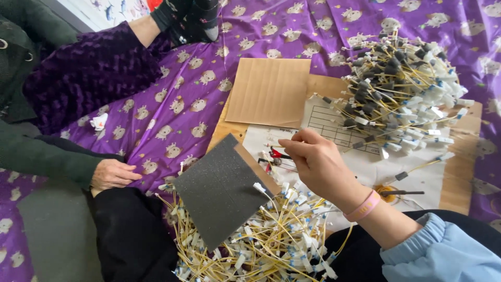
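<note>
R hand (318, 164) hovers over a printed paper sheet (360, 167) on a cardboard board (459, 177); its fingers (295, 149) are drawn together at the tips, poss. pinching something small, can't tell what; pink wristband (364, 206) on that wrist. L hand (112, 174), dark green sleeve, rests on the purple patterned sheet (177, 109), fingers loosely together, holding nothing. Heap of yellow cables w/ white connectors (266, 245) lies just below the R hand, dark grey foam pad (222, 190) on top; pile w/ black caps (402, 89) further back.
</note>
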